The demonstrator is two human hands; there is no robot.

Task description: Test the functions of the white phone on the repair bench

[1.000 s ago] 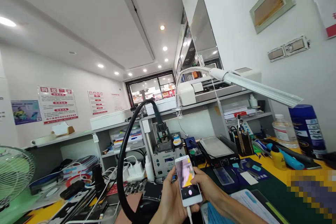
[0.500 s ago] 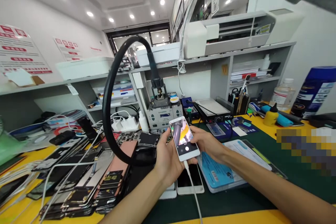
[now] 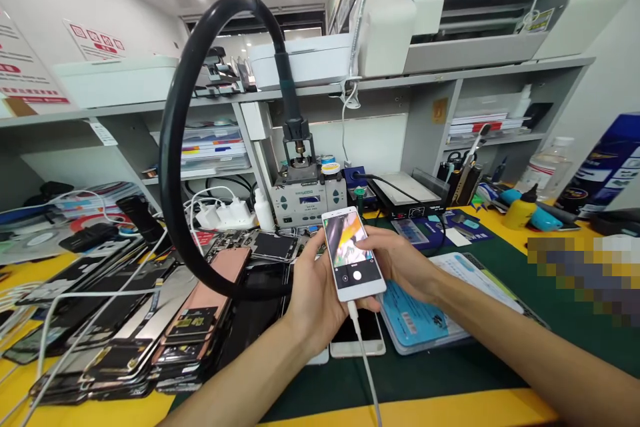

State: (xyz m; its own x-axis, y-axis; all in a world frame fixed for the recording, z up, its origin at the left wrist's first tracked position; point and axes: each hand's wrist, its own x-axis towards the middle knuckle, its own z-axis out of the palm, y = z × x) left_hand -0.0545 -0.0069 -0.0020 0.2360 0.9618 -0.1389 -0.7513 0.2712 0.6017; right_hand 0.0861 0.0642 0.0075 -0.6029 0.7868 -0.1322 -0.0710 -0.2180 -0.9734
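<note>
A white smartphone (image 3: 357,273) is held upright between my two hands, its screen lit with a camera view and a round white shutter button. My left hand (image 3: 315,297) wraps the phone's left side and back. From the right, my right hand (image 3: 400,260) grips the other edge, with its thumb over the screen. A white charging cable (image 3: 364,353) is plugged into the bottom of the phone and runs down toward me. Below the hands lies another white-framed phone (image 3: 357,343), partly covered. Right of it, a blue-and-white packaged item (image 3: 425,320) rests on the green mat (image 3: 500,373).
Stacked phone parts (image 3: 185,327) fill the left side. A thick black hose (image 3: 173,147) arches up from the hot-air station (image 3: 310,203). At the back right stand a flat heating plate (image 3: 410,197), a yellow bottle (image 3: 520,210) and a clear bottle (image 3: 547,167). Shelves (image 3: 425,113) line the back.
The whole view has shifted, so the shelves and station appear higher. Both hands keep hold of the phone, and the picture on its screen has changed.
</note>
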